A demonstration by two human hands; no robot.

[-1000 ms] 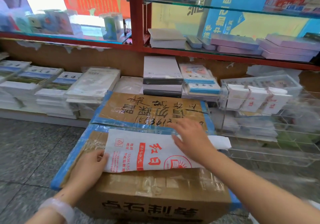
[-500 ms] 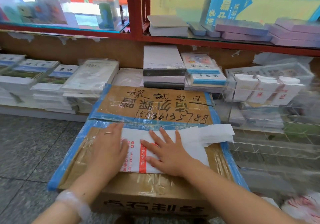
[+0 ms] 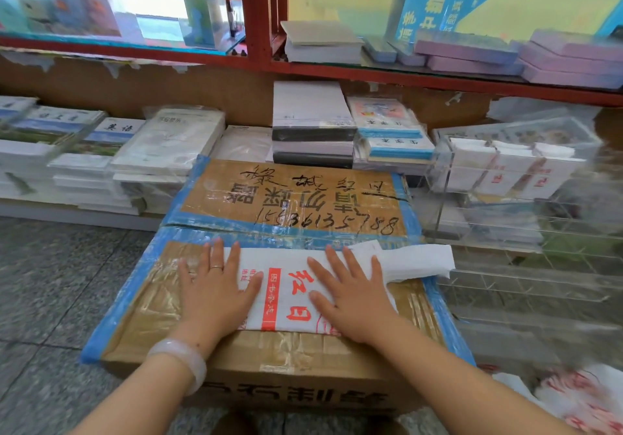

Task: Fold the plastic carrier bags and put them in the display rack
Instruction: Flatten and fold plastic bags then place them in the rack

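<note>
A white plastic carrier bag [image 3: 286,286] with red print lies flat on top of a taped cardboard box [image 3: 296,198]. My left hand [image 3: 215,289] presses its left end with straight, spread fingers. My right hand [image 3: 350,293] presses the bag's right part the same way. The bag's handles [image 3: 414,261] stick out to the right of that hand. A clear acrylic display rack [image 3: 505,178] stands to the right of the box and holds bundles of folded white bags [image 3: 499,165].
Stacks of books and notebooks [image 3: 161,151] line the low shelf behind the box. A red-framed glass cabinet [image 3: 259,16] rises above them. More loose bags [image 3: 580,397] lie at the lower right. Grey tiled floor [image 3: 50,283] lies to the left.
Both hands moved onto the bag and now lie flat on it; the left left the bag's edge, and the right slid leftward and back right. The bag looks flatter.
</note>
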